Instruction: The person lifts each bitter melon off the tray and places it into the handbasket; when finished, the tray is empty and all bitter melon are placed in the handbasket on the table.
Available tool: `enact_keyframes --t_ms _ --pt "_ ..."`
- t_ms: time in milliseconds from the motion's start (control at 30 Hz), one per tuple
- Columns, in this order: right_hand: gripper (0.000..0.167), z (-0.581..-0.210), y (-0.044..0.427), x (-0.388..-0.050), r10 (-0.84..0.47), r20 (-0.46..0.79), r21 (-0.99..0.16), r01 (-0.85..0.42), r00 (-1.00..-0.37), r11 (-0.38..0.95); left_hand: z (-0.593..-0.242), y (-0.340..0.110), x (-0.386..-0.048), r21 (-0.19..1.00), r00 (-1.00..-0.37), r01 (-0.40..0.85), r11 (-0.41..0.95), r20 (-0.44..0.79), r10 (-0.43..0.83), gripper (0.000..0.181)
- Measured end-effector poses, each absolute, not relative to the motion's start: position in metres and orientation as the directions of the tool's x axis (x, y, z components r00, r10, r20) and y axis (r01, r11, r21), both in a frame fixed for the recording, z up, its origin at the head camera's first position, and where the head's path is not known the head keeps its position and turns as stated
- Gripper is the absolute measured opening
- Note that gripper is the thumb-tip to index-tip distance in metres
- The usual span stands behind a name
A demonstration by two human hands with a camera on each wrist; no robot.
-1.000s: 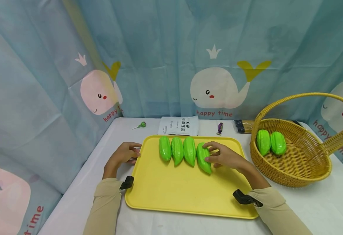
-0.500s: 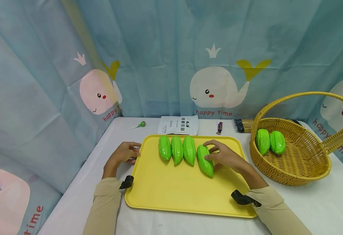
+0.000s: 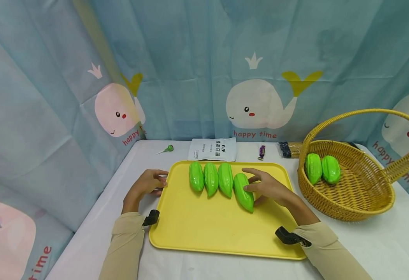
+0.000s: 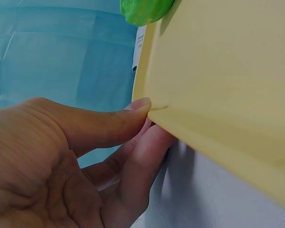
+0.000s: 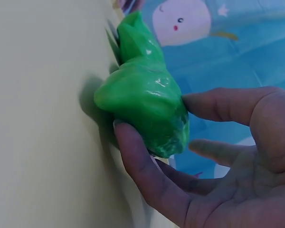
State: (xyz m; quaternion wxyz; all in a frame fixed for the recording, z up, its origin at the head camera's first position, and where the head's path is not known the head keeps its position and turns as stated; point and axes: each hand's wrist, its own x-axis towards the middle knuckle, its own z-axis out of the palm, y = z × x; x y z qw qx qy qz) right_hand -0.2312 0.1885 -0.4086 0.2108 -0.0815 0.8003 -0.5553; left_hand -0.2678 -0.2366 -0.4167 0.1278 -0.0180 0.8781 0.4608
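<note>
Several glossy green ridged star fruits lie in a row on a yellow tray [image 3: 204, 229]. The rightmost star fruit [image 3: 243, 193] slants, its pointed end toward me and to the right. My right hand [image 3: 269, 187] holds it, thumb on one side and a finger on the other, as the right wrist view shows of this star fruit [image 5: 145, 102]. The left neighbour, another star fruit [image 3: 225, 179], lies beside it. At the tray's left edge, my left hand [image 3: 149, 182] pinches the rim between thumb and fingers; in the left wrist view the thumb lies on the tray rim [image 4: 204, 149].
A wicker basket [image 3: 358, 213] with a tall handle stands right of the tray, two star fruits [image 3: 321, 170] inside. Behind the tray lie a lollipop [image 3: 167, 148], a white pouch [image 3: 213, 149], a purple wrapped candy [image 3: 262, 152] and a dark-ended brown pack [image 3: 290, 149]. A curtain hangs behind.
The rightmost star fruit has slid slightly toward me with my right hand at it, its tip shifting a little to the right. My left hand stays at the tray rim.
</note>
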Motion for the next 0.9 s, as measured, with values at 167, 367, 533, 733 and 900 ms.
enact_keyframes --t_ms 167,367,533,733,900 --pt "0.075 -0.407 0.189 -0.230 -0.370 -0.242 -0.927 0.101 -0.897 0.361 -0.415 -0.236 -0.267 0.809 -0.967 -0.155 0.567 -0.243 0.083 0.051" --pt "0.075 -0.405 0.191 -0.231 -0.373 -0.246 -0.930 0.109 -0.895 0.351 -0.415 -0.236 -0.267 0.814 -0.967 -0.145 0.563 -0.237 0.094 0.050" --pt "0.075 -0.403 0.194 -0.231 -0.368 -0.236 -0.936 0.108 -0.899 0.335 -0.414 -0.237 -0.268 0.816 -0.967 -0.145 0.560 -0.236 0.092 0.050" --pt "0.074 -0.392 0.200 -0.227 -0.360 -0.206 -0.942 0.084 -0.910 0.326 -0.415 -0.238 -0.268 0.815 -0.967 -0.144 0.561 -0.237 0.097 0.051" --pt "0.076 -0.380 0.210 -0.220 -0.331 -0.184 -0.936 0.063 -0.926 0.345 -0.415 -0.237 -0.267 0.811 -0.966 -0.155 0.565 -0.245 0.087 0.050"
